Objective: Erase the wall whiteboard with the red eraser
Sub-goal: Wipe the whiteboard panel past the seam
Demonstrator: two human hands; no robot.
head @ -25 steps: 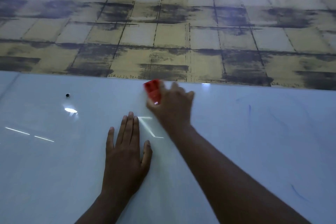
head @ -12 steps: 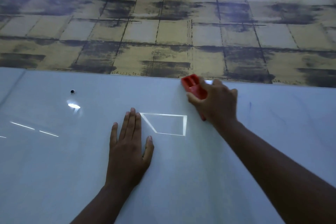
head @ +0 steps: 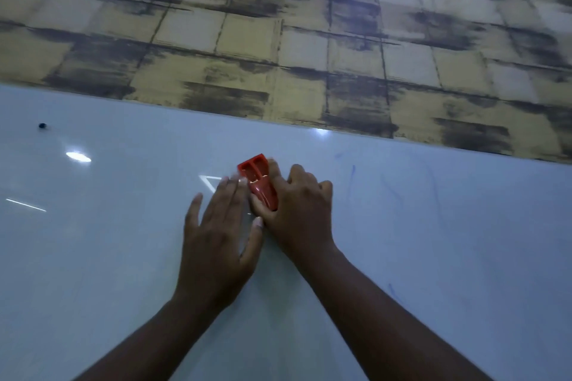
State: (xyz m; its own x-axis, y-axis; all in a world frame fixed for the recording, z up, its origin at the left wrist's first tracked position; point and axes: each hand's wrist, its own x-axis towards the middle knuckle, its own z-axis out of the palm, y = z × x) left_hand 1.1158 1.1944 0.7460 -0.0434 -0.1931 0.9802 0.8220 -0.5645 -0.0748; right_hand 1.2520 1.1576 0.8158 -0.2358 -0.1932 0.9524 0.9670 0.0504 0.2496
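From the head camera, the whiteboard (head: 123,257) fills the lower part of the view, a pale glossy sheet whose top edge runs slantwise beneath a wall (head: 278,25) patterned in yellowish squares with dark smudged bands.

The right hand (head: 297,210) grips the red eraser (head: 259,181), fingers curled over its far side and thumb along the near side, holding it against the board a little below the top edge. The eraser's ribbed plastic back faces the camera and its upper end sticks out past the fingers.

The left hand (head: 219,238) lies flat on the board just left of the right hand, fingers straight and close together, thumb out to the side and touching the base of the right thumb. Its fingertips (head: 230,184) are blurred and sit just beside the eraser.

Faint blue marker strokes (head: 353,172) remain on the board to the right of the hands, with another short blue stroke (head: 392,289) lower down. A small dark dot (head: 42,125) sits on the board far to the left, near bright light reflections (head: 78,156). A reflected white triangle outline (head: 210,181) shows partly above the left fingers.
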